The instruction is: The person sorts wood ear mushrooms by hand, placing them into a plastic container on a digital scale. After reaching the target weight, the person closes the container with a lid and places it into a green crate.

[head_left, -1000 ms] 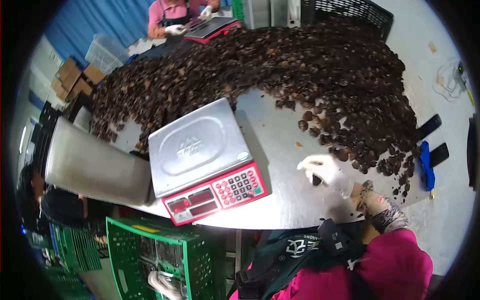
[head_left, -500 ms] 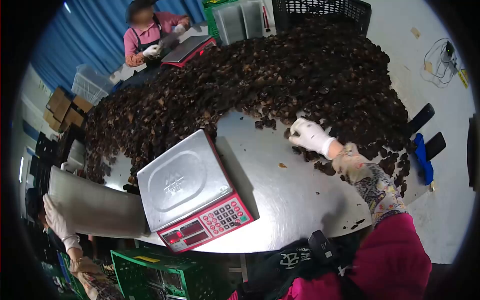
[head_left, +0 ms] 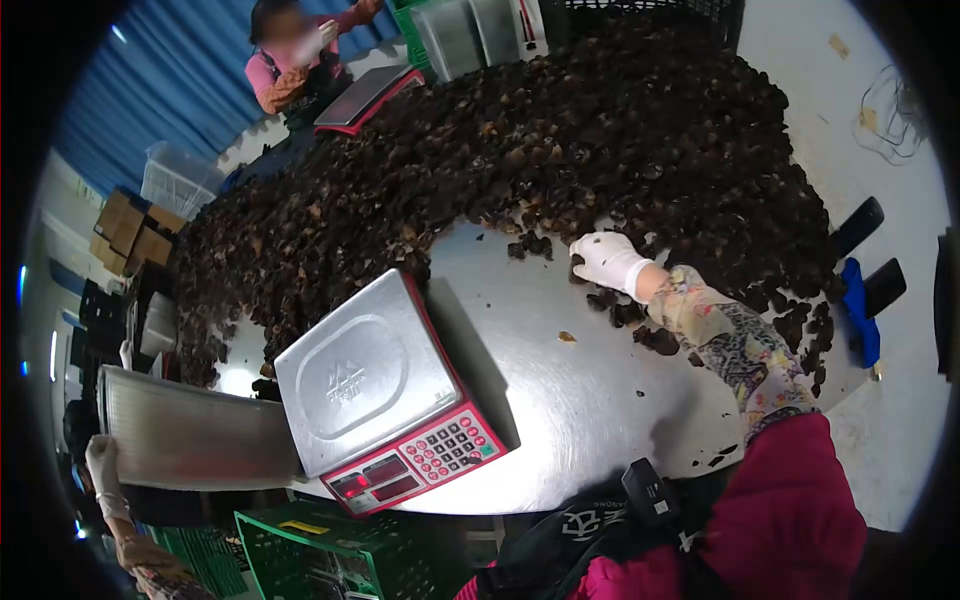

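Note:
My right hand point(head_left: 606, 262), in a white glove, is at the near edge of a large heap of dark, dried black fungus point(head_left: 480, 170). Its fingers are curled in, and a dark piece shows at the fingertips. My left hand point(head_left: 103, 468), also gloved, is at the left end of a stack of clear plastic trays point(head_left: 200, 430); its fingers are too small and blended to make out their closure. Between the hands stands a red scale point(head_left: 370, 380) with a bare steel plate and a lit red display.
Green crates point(head_left: 310, 550) stand below the table's near edge point(head_left: 560, 440). Across the heap a co-worker point(head_left: 300, 70) stands by a second scale point(head_left: 368, 98). A black crate point(head_left: 725, 20) is at the back; dark handles and a blue item point(head_left: 862, 315) lie right.
My left hand has slid down along the end of the tray stack. My right hand has shifted slightly left at the heap's edge. The co-worker's hands have risen from the far scale.

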The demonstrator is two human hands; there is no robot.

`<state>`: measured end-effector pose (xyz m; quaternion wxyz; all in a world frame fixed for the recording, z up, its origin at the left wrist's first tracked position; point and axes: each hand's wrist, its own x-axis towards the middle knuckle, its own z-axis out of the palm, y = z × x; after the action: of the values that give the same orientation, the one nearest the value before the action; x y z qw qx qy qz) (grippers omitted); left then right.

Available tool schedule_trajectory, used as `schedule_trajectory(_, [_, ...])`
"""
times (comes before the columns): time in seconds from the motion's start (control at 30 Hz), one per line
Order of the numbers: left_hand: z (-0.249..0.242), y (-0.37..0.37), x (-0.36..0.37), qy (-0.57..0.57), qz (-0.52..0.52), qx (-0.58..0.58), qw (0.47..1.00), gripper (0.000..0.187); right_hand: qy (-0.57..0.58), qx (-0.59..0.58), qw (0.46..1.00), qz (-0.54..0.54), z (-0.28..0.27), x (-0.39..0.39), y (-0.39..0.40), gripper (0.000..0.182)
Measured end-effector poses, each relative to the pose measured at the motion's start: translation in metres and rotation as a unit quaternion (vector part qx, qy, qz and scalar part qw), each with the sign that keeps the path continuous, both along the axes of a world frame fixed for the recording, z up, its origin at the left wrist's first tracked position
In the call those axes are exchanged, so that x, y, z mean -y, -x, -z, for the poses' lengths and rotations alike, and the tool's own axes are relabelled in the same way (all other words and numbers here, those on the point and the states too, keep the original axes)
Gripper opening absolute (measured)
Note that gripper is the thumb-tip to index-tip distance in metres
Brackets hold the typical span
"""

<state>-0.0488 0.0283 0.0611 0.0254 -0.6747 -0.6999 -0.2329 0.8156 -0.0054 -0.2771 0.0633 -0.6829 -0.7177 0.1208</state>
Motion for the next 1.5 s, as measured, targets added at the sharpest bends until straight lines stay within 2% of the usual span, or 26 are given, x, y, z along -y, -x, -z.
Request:
schedule_trajectory(0.07, [-0.004,-0.002,0.007,-0.026,0.02,-0.044,0.999,0.005,-0.022,-0.086,0.996,0.01,0.0,-0.003,-0.006,0.028])
schedule_trajectory(0.17, [-0.001,0.016,0.006,-0.063,-0.002,0.011,0.998,0.011,-0.005,-0.176,0.983,0.051,-0.012,-0.014,0.003,0.029])
schedule_trajectory(0.2, [0.004,-0.002,0.01,-0.065,-0.003,0.012,0.998,0.011,0.003,-0.209,0.975,0.077,-0.012,-0.019,0.008,0.029])
schedule_trajectory(0.27, [0.018,-0.082,0.028,-0.238,-0.073,0.089,0.964,0.024,-0.007,-0.213,0.974,0.073,-0.006,-0.031,0.014,0.029])
schedule_trajectory(0.3, [0.032,-0.114,0.031,-0.333,-0.05,0.096,0.937,0.035,0.004,-0.258,0.961,0.095,-0.005,-0.04,0.02,0.029])
schedule_trajectory(0.33, [0.044,-0.15,0.038,-0.334,-0.052,0.094,0.936,0.035,0.014,-0.299,0.947,0.117,-0.005,-0.045,0.023,0.029])
schedule_trajectory(0.37, [0.054,-0.185,0.046,-0.335,0.0,0.095,0.937,0.03,-0.07,-0.241,0.962,0.109,0.01,-0.055,0.025,0.028])
schedule_trajectory(0.43, [0.087,-0.205,0.051,-0.274,0.062,0.168,0.945,0.025,-0.063,-0.191,0.974,0.103,0.015,-0.064,0.034,0.027])
schedule_trajectory(0.5, [0.125,-0.245,0.06,-0.218,0.127,0.135,0.958,0.027,-0.056,-0.123,0.984,0.113,0.02,-0.071,0.038,0.027])
schedule_trajectory(0.53, [0.141,-0.296,0.073,-0.222,0.181,0.028,0.958,0.03,-0.056,-0.124,0.984,0.114,0.02,-0.072,0.036,0.027])
schedule_trajectory(0.6, [0.164,-0.349,0.091,-0.205,0.218,-0.092,0.95,0.03,-0.101,-0.217,0.958,0.161,0.014,-0.069,0.027,0.028])
schedule_trajectory(0.67, [0.189,-0.374,0.106,-0.134,0.207,-0.058,0.968,0.028,-0.118,-0.334,0.927,0.123,0.006,-0.062,0.012,0.023])
schedule_trajectory(0.73, [0.208,-0.39,0.111,-0.106,0.241,-0.059,0.963,0.024,-0.055,-0.433,0.889,0.139,-0.007,-0.054,0.009,0.02])
schedule_trajectory(0.83, [0.228,-0.408,0.113,-0.075,0.273,-0.1,0.954,0.029,0.001,-0.472,0.877,0.093,0.003,-0.059,0.021,0.023])
schedule_trajectory(0.87, [0.235,-0.41,0.113,-0.063,0.282,-0.101,0.952,0.03,-0.001,-0.461,0.882,0.091,0.008,-0.065,0.03,0.03])
schedule_trajectory(0.9, [0.246,-0.392,0.113,0.031,0.297,-0.119,0.947,0.029,0.006,-0.427,0.897,0.116,0.012,-0.07,0.037,0.034])
schedule_trajectory(1.0, [0.219,-0.425,0.122,-0.011,0.276,-0.144,0.95,0.042,-0.001,-0.326,0.934,0.146,0.027,-0.091,0.053,0.042])
schedule_trajectory(1.03, [0.225,-0.42,0.124,-0.003,0.227,-0.094,0.969,0.06,0.034,-0.245,0.955,0.165,0.03,-0.099,0.055,0.04])
schedule_trajectory(1.07, [0.229,-0.416,0.121,-0.034,0.209,-0.023,0.977,0.061,0.068,-0.162,0.967,0.184,0.032,-0.104,0.055,0.038])
schedule_trajectory(1.13, [0.236,-0.414,0.111,-0.039,0.126,0.077,0.988,0.061,0.031,-0.201,0.967,0.154,0.034,-0.1,0.045,0.031])
schedule_trajectory(1.2, [0.253,-0.398,0.099,-0.006,0.096,0.133,0.986,0.06,0.01,-0.348,0.925,0.149,0.026,-0.087,0.036,0.028])
schedule_trajectory(1.23, [0.27,-0.388,0.092,0.045,0.073,0.268,0.96,0.062,0.059,-0.418,0.888,0.18,0.026,-0.084,0.031,0.023])
schedule_trajectory(1.27, [0.281,-0.383,0.086,0.104,0.067,0.448,0.885,0.062,0.058,-0.418,0.889,0.18,0.019,-0.079,0.032,0.023])
schedule_trajectory(1.33, [0.292,-0.379,0.083,0.113,0.103,0.507,0.849,0.06,0.064,-0.59,0.777,0.208,0.0,-0.059,0.037,0.017])
schedule_trajectory(1.4, [0.293,-0.39,0.086,0.099,0.109,0.521,0.841,0.06,0.062,-0.672,0.721,0.157,-0.032,-0.041,0.055,0.013])
schedule_trajectory(1.5, [0.28,-0.429,0.097,0.083,0.099,0.524,0.842,0.056,0.042,-0.717,0.694,0.053,-0.094,-0.007,0.105,0.016])
